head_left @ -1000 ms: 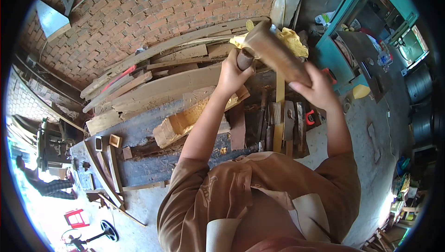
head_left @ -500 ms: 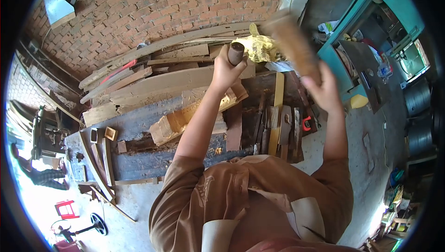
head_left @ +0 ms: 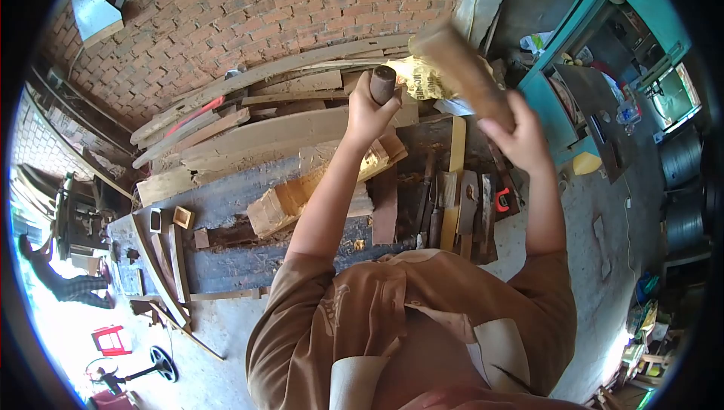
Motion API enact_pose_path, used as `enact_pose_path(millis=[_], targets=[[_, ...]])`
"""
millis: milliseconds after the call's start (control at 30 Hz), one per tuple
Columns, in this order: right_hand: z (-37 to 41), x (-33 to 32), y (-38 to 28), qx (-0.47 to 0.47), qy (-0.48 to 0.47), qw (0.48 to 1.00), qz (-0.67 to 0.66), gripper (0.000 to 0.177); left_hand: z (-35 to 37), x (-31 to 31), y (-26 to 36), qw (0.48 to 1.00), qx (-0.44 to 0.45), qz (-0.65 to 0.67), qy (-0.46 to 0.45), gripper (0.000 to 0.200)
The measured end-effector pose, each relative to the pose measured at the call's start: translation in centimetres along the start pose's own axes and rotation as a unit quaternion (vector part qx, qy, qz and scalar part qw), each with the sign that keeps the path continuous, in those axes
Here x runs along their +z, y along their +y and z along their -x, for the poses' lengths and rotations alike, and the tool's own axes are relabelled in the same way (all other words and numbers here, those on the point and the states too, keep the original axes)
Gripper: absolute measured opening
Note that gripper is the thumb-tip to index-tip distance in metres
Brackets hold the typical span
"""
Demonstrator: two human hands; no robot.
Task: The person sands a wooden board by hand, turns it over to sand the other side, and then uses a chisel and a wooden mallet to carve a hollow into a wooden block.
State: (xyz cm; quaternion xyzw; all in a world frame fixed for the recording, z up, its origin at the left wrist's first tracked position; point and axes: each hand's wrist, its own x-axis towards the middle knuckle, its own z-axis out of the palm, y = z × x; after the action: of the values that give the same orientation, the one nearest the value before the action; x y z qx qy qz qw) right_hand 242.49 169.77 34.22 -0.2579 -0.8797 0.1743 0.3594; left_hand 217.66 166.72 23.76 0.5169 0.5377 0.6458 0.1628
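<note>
My left hand (head_left: 366, 117) is closed around the round dark wooden handle of a chisel (head_left: 383, 84); its blade is hidden behind the hand and forearm. The handle's end points up toward me. My right hand (head_left: 520, 137) grips a wooden mallet (head_left: 466, 65), held tilted up and to the left, its head apart from the chisel. Below my left hand, a hollowed wooden block (head_left: 280, 205) with a pale, freshly cut inside lies across the dark workbench (head_left: 226, 265), partly covered by my forearm.
Right of the block lie several hand tools, a yellow wooden strip (head_left: 457, 146) and a red-handled saw (head_left: 502, 200). A yellow bag (head_left: 418, 78) sits behind. Planks (head_left: 260, 135) are stacked along the brick wall. Two small wooden boxes are at the left, and another person (head_left: 68, 278) is at far left.
The mallet in my right hand has swung left and slightly down toward the chisel handle. My left hand has stayed almost in place.
</note>
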Motion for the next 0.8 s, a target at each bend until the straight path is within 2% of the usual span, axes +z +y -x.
enact_pose_path(millis=[33, 100, 133, 233, 267, 300, 333, 367, 400, 433, 500, 567, 633, 667, 733, 767, 800], targets=[[0.0, 0.1, 0.8, -0.044, 0.088, 0.993, -0.066, 0.036, 0.3, -0.1, 0.1, 1.0, -0.004, 0.0, 0.001, 0.023], [0.1, -0.3, 1.7, 0.012, 0.115, 0.967, -0.226, 0.033, 0.4, 0.0, 0.6, 1.0, 0.003, -0.003, -0.006, 0.024], [-0.3, 0.0, 0.6, -0.025, 0.117, 0.95, -0.287, 0.035, 0.5, 0.1, 1.0, 1.0, 0.002, -0.002, -0.006, 0.024], [-0.7, 2.0, 0.6, -0.02, 0.141, 0.927, -0.348, 0.038, 0.9, 1.0, 1.9, 0.999, 0.012, -0.028, -0.009, 0.027], [-0.8, 2.5, 1.2, -0.001, 0.116, 0.939, -0.323, 0.041, 1.0, 1.4, 2.0, 1.0, 0.017, -0.018, -0.01, 0.029], [-1.2, 2.3, 2.0, 0.014, 0.007, 0.949, -0.314, 0.039, 1.1, 1.6, 2.0, 1.0, 0.022, -0.009, -0.011, 0.03], [-1.2, 2.2, 2.4, 0.026, -0.062, 0.981, -0.18, 0.042, 1.2, 1.6, 2.3, 0.999, 0.02, -0.032, -0.025, 0.032], [-1.3, 1.9, 2.5, 0.038, -0.128, 0.99, -0.042, 0.048, 1.2, 1.7, 2.3, 0.999, 0.021, -0.033, -0.025, 0.032], [-2.0, 1.0, 1.6, 0.158, -0.245, 0.956, -0.031, 0.056, 1.2, 1.6, 2.3, 0.999, 0.013, -0.031, -0.033, 0.033], [-2.0, 0.1, 2.2, 0.114, -0.213, 0.969, -0.043, 0.054, 1.1, 1.6, 2.2, 0.999, 0.008, -0.03, -0.041, 0.033], [-2.1, -1.8, 2.0, 0.114, -0.128, 0.985, -0.006, 0.052, 0.9, 1.7, 2.1, 0.998, 0.046, -0.031, -0.026, 0.033], [-1.5, -2.2, 4.2, 0.083, 0.024, 0.986, -0.14, 0.046, 1.2, 1.5, 2.8, 0.999, 0.012, -0.028, -0.035, 0.032], [-1.5, -2.5, 2.8, 0.056, 0.053, 0.932, -0.355, 0.038, 1.1, 1.7, 2.7, 0.999, 0.005, -0.027, -0.035, 0.031], [-1.6, -1.8, 2.2, 0.056, 0.052, 0.932, -0.355, 0.038, 1.1, 1.8, 2.4, 0.999, 0.012, -0.026, -0.03, 0.031], [-1.3, -0.2, 1.3, 0.0, 0.072, 0.905, -0.42, 0.032, 1.2, 1.8, 2.3, 0.999, 0.017, -0.025, -0.027, 0.031], [-0.7, 0.0, 1.7, 0.042, -0.01, 0.924, -0.379, 0.039, 1.2, 1.7, 2.5, 0.999, 0.014, -0.021, -0.03, 0.03], [-0.6, 0.6, 1.8, -0.021, -0.059, 0.982, -0.178, 0.043, 1.2, 1.7, 2.6, 0.999, 0.012, -0.016, -0.032, 0.03]])
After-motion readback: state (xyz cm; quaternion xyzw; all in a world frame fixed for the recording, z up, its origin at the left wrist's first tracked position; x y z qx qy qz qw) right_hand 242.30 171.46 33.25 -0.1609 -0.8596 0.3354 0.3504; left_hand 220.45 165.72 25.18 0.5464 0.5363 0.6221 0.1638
